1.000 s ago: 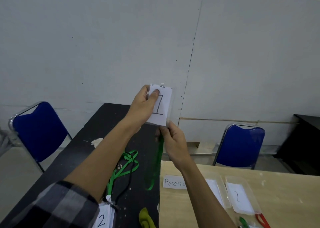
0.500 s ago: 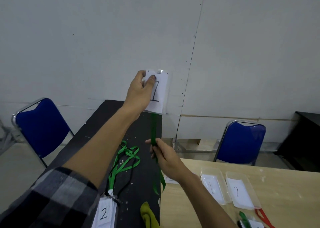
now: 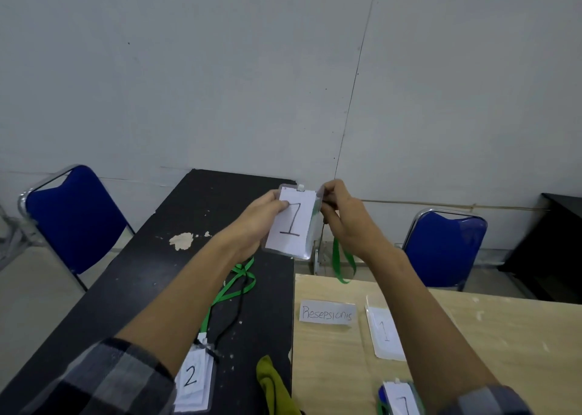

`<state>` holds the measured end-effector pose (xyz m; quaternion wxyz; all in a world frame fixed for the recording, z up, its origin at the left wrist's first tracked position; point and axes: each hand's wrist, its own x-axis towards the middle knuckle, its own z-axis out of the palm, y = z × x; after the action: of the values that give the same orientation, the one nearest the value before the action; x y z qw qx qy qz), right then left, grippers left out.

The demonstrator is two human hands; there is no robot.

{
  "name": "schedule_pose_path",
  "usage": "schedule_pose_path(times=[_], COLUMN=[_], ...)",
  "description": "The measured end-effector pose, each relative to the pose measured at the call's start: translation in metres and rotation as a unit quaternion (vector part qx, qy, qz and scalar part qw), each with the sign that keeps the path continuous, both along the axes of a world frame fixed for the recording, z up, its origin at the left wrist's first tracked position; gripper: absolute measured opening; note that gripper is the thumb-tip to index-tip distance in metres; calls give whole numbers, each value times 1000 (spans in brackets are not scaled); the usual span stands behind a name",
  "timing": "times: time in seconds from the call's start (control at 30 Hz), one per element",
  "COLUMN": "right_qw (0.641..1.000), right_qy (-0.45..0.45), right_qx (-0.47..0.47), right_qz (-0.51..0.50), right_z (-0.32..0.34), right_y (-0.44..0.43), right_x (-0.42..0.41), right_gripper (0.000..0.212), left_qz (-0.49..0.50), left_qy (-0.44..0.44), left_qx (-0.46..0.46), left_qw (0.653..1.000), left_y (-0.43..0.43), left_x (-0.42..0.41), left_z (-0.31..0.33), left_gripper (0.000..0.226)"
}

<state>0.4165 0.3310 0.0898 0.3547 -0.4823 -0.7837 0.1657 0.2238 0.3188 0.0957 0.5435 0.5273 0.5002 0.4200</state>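
Clear plastic badge holder point(image 3: 291, 225), white card numbered 1: hanging mid-air over black table point(image 3: 189, 200), left hand point(image 3: 256, 222) pinching its left edge, right hand point(image 3: 343, 216) pinching its right edge, green lanyard point(image 3: 336, 257) dangling. Step, apparently: gathering lanyard; next probably calling for tidy winding.

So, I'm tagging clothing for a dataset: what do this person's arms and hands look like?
The person wears a checked shirt in grey, black and white. The left sleeve and the right sleeve end near the elbows, leaving the forearms bare. The left hand and the right hand are bare too: no gloves, and no watch, ring or bracelet shows.
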Motion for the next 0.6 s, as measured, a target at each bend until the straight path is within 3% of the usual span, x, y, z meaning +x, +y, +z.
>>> schedule_pose_path(times=[0.33, 0.47, 0.6], right_qw=[990, 982, 974], right_qy=[125, 174, 192], right_qx=[-44, -77, -117], right_qz=[-53, 7, -1], right_z=[-23, -39, -64], right_y=[3, -11, -34], right_x=[-1, -14, -35], right_gripper=[13, 24, 18], left_qz=[-49, -5, 35], left_qy=[-23, -43, -85], left_qx=[8, 60, 95], left_qw=[999, 997, 991], left_y=[-2, 3, 12], left_x=[11, 15, 17], left_z=[-16, -11, 5], left_gripper=[23, 26, 26])
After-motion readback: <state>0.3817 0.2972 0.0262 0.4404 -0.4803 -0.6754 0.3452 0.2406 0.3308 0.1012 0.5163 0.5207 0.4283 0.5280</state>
